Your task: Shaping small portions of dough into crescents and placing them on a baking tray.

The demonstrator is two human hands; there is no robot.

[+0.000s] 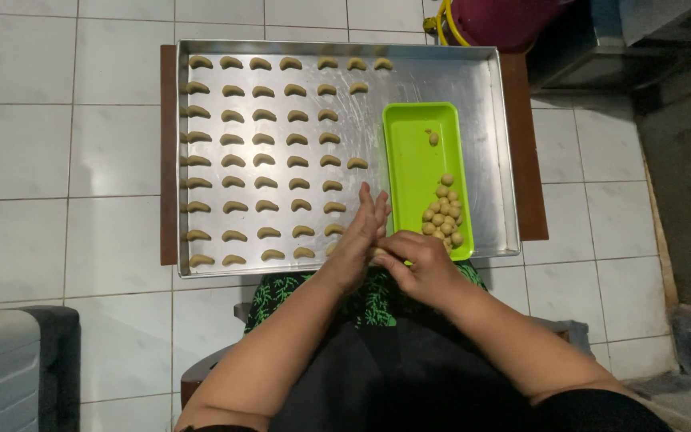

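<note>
Over on the left, rows of curved dough pieces (264, 160) fill the metal baking tray (485, 72). Next, the left hand (357, 240), fingers flat, presses the curled right hand (417, 260); what they hold is hidden. Just right, a green tray (413, 160) holds dough balls (443, 216). White floor tiles (57, 152) lie around.

A white tiled floor (57, 160) carries a low brown wooden board (168, 152). Directly on the board lies a large rectangular silver metal baking tray (489, 144), overhanging it at the near and far edges. To the tray's far right, a dark red rounded container (497, 20) stands on the floor.
</note>
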